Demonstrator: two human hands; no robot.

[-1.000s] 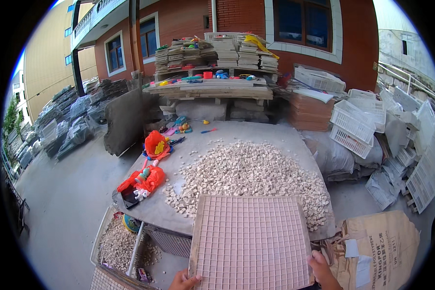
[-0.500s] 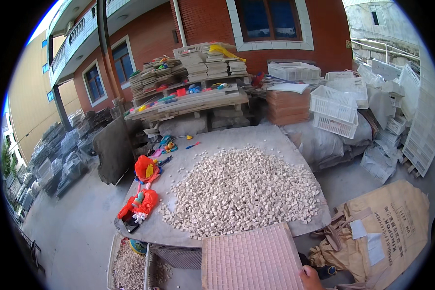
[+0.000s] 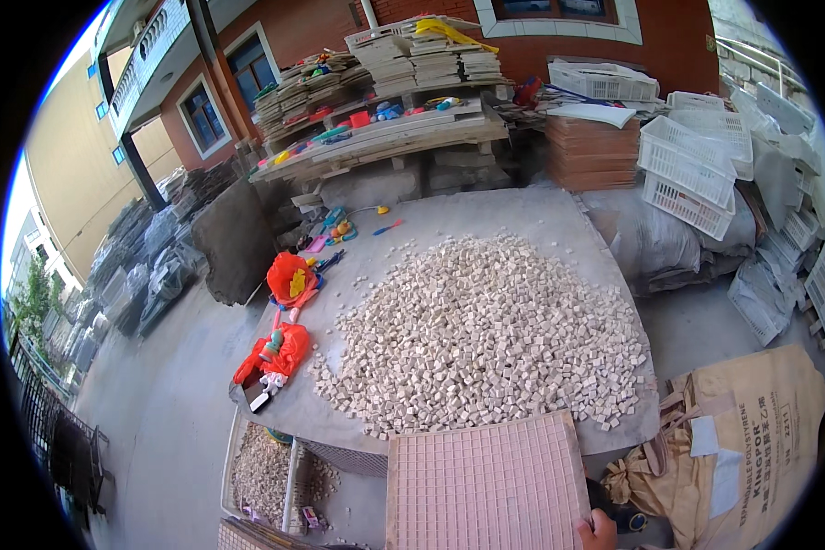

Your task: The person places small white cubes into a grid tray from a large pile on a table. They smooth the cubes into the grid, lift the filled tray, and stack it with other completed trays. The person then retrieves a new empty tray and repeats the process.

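My right hand grips the right edge of a flat pink board with a square grid, near the lower edge of the view. The board's far edge reaches the near edge of a grey tabletop. On that tabletop lies a broad heap of small off-white cubes, close beyond the board. My left hand is out of view, and the near end of the board is cut off by the picture's edge.
Two red bags with small toys lie on the table's left side, beside a phone. Below it stands a white crate of cubes. A tan sack lies at right. Stacked boards and white crates stand behind.
The view has tipped down, so the table and heap sit higher in the picture. A stack of thin boards has come into view at lower left. My right hand keeps its grip.
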